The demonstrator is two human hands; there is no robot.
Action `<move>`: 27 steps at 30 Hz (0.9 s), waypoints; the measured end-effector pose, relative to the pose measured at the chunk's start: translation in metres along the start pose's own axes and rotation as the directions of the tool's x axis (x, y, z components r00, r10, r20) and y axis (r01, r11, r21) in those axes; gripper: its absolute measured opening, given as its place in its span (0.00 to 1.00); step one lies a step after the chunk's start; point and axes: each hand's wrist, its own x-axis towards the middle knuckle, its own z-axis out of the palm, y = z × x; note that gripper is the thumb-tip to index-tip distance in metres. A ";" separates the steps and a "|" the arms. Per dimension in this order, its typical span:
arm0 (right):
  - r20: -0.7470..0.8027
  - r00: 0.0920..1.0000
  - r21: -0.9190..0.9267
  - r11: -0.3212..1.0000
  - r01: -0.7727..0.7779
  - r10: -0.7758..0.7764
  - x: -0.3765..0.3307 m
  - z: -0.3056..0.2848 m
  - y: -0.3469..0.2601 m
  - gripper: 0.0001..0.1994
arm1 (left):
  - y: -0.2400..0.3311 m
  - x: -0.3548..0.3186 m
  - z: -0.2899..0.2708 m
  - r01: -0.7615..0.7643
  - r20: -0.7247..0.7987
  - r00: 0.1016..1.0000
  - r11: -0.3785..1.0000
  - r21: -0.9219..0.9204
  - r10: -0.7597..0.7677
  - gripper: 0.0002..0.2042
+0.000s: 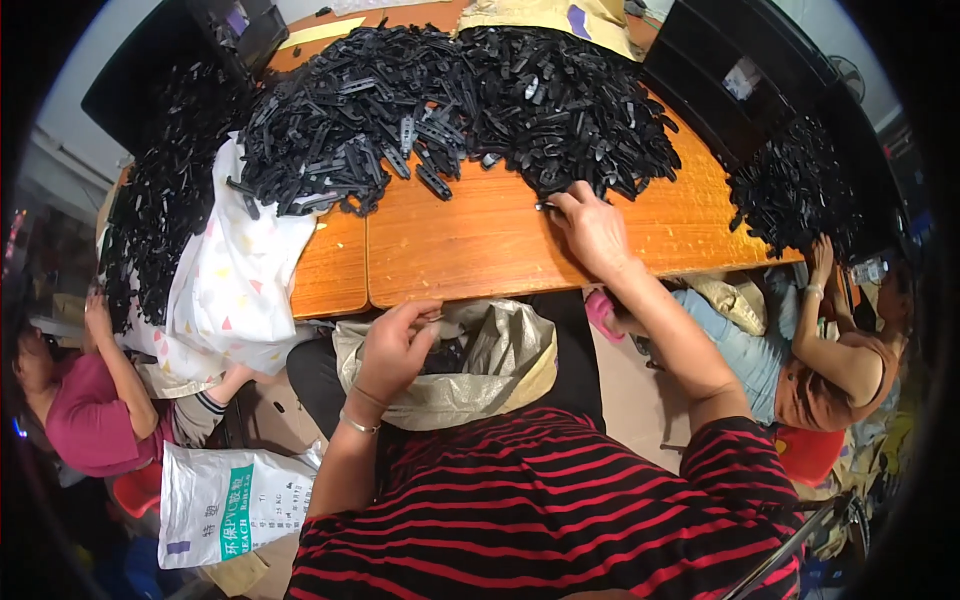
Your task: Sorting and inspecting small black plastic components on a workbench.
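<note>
A wide heap of small black plastic parts [350,110] covers the far side of the wooden table [470,235]. At the near right edge of the heap, my right hand [592,235] pinches a small black plastic part [545,206] with a shiny end. My left hand [395,345] hovers at the table's front edge, above the mouth of a woven sack [470,395] on my lap. Its fingers are loosely curled, with a gap to the thumb, and nothing shows in them. Dark pieces lie inside the sack, partly hidden by its folds.
Co-workers sit at left [90,410] and right [840,370], each with hands at black parts. A patterned white cloth [235,270] hangs over the table's left side. A printed white sack [215,510] stands at lower left. Black bins [740,80] tip toward the table at right.
</note>
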 end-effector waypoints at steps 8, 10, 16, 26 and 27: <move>0.094 0.975 -0.079 0.975 0.208 -0.201 0.035 0.024 -0.003 0.06 | 0.002 0.133 -0.009 -0.213 -0.228 0.908 0.856 0.471 0.351 0.10; 0.119 0.957 -0.028 0.962 0.270 -0.265 0.045 0.030 -0.009 0.05 | -0.001 0.159 -0.010 -0.165 -0.132 0.938 0.750 0.640 0.319 0.11; 0.155 0.951 0.229 0.946 0.229 -0.268 0.052 0.032 -0.039 0.13 | -0.008 0.180 -0.022 -0.182 -0.005 0.965 0.680 0.710 0.263 0.08; 0.214 0.931 0.173 0.949 0.262 -0.296 0.054 0.038 -0.033 0.16 | 0.003 0.177 -0.012 0.106 -0.173 0.984 0.681 0.724 0.030 0.11; 0.212 0.930 0.172 0.948 0.267 -0.300 0.054 0.037 -0.034 0.16 | 0.000 0.177 -0.013 0.130 -0.184 0.983 0.673 0.728 0.009 0.12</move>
